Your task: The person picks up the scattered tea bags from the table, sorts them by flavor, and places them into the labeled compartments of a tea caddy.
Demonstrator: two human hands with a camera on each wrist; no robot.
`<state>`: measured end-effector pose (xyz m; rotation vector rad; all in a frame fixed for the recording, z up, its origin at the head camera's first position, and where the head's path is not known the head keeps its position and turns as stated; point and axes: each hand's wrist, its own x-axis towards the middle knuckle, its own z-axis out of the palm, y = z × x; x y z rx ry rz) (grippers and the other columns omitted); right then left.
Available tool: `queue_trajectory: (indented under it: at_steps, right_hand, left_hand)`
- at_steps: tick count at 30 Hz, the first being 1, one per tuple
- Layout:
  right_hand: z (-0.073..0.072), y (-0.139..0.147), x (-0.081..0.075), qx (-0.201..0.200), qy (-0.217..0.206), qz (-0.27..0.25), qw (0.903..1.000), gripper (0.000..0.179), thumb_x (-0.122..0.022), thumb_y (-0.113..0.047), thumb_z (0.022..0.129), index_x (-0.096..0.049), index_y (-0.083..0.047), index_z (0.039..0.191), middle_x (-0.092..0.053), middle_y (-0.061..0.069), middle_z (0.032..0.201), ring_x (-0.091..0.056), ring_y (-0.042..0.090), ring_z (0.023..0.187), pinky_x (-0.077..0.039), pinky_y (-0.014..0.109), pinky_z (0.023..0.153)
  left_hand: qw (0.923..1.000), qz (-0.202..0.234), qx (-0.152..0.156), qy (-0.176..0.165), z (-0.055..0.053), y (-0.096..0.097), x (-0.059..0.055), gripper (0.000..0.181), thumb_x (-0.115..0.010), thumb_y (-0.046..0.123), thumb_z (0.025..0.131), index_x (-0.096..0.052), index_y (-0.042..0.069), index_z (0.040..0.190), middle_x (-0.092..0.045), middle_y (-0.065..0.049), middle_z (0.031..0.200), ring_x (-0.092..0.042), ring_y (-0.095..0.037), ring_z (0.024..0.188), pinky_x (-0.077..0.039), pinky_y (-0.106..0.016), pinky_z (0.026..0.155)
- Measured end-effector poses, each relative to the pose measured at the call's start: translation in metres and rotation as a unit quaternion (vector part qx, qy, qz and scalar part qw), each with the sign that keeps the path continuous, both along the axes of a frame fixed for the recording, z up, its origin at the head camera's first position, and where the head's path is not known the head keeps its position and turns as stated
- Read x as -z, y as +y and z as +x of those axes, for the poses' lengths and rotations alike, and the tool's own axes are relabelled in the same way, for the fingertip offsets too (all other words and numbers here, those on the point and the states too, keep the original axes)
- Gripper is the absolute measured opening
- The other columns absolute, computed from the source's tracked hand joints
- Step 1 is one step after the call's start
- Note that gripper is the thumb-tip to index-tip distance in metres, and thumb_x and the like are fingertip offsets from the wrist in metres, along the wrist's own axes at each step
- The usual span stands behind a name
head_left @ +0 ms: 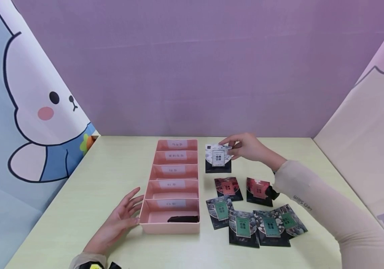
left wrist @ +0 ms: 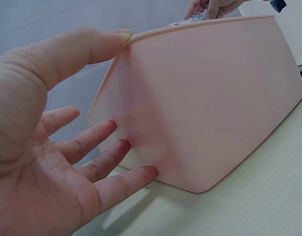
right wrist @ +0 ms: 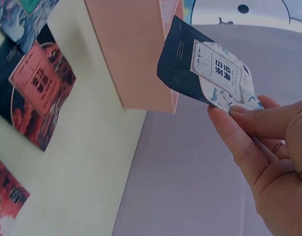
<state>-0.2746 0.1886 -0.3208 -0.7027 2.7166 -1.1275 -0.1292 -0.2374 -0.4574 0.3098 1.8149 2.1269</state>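
The left hand (head_left: 120, 219), fingers spread, touches the pink box (head_left: 169, 228) at its near left corner. Beyond a gap off the box's far right edge, the white-and-black packet (head_left: 218, 158) is pinched by the right hand (head_left: 249, 147), fingers closed together on its edge.

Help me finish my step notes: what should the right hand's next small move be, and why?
Probably bring the white sachet over the front compartment of the pink box: the right hand pinches it beside the box, that compartment has bare floor beside a dark packet, and the left hand, touching the box's near corner, could steady it.
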Motion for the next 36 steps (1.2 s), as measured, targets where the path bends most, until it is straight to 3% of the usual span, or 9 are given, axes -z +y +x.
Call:
queue_trajectory:
  at_steps: [7,12,18,23,30,36]
  right_hand:
    - [0.010,-0.013,-0.008,-0.011,-0.001,-0.010,0.9999,0.035,-0.067,0.006,0.089,-0.071,-0.005,0.122,-0.059,0.012,0.090,-0.070,0.023,0.080,-0.060,0.031,0.065]
    - [0.017,-0.022,-0.014,-0.031,0.009,-0.022,0.9992,0.035,-0.068,0.007,0.088,-0.072,-0.005,0.121,-0.059,0.011,0.088,-0.070,0.023,0.079,-0.060,0.031,0.065]
    - [0.028,-0.036,-0.015,-0.068,0.018,-0.052,0.9962,0.034,-0.069,0.006,0.088,-0.072,-0.003,0.120,-0.062,0.011,0.091,-0.070,0.024,0.083,-0.060,0.033,0.066]
    - [0.040,-0.051,-0.013,-0.106,0.039,-0.089,0.9896,0.034,-0.070,0.008,0.087,-0.071,-0.001,0.119,-0.067,0.014,0.100,-0.071,0.024,0.086,-0.060,0.030,0.067]
    - [0.055,-0.076,-0.007,-0.158,0.060,-0.137,0.9760,0.034,-0.069,0.010,0.086,-0.071,0.001,0.119,-0.070,0.015,0.111,-0.072,0.021,0.091,-0.059,0.028,0.070]
    - [0.067,-0.098,0.003,-0.206,0.084,-0.142,0.9645,0.032,-0.070,0.007,0.087,-0.073,-0.002,0.117,-0.071,0.010,0.110,-0.069,0.012,0.091,-0.059,0.027,0.074]
  left_hand:
    - [1.0000,0.000,0.001,-0.001,0.001,0.001,-0.002,0.084,-0.060,-0.006,0.092,-0.012,0.013,0.159,-0.030,-0.019,0.155,-0.049,-0.005,0.127,-0.047,-0.030,0.101]
    - [1.0000,0.000,0.002,0.003,0.001,0.001,-0.002,0.084,-0.059,-0.007,0.092,-0.012,0.013,0.159,-0.032,-0.017,0.154,-0.048,-0.005,0.128,-0.046,-0.029,0.101]
    - [0.9998,0.005,0.006,0.019,0.001,0.001,-0.002,0.083,-0.059,-0.007,0.092,-0.013,0.012,0.159,-0.029,-0.023,0.154,-0.049,-0.006,0.128,-0.046,-0.028,0.101]
    - [0.9998,0.006,0.008,0.017,0.002,0.002,-0.002,0.083,-0.059,-0.007,0.092,-0.014,0.013,0.159,-0.027,-0.026,0.155,-0.049,-0.006,0.128,-0.047,-0.029,0.100]
    - [1.0000,0.003,0.005,0.004,0.003,0.001,-0.004,0.082,-0.059,-0.006,0.093,-0.015,0.016,0.159,-0.035,-0.013,0.152,-0.048,-0.005,0.128,-0.047,-0.029,0.100]
    - [0.9998,-0.005,-0.001,-0.017,0.003,0.002,-0.006,0.085,-0.060,-0.004,0.093,-0.010,0.013,0.160,-0.028,-0.019,0.156,-0.048,-0.004,0.127,-0.046,-0.029,0.101]
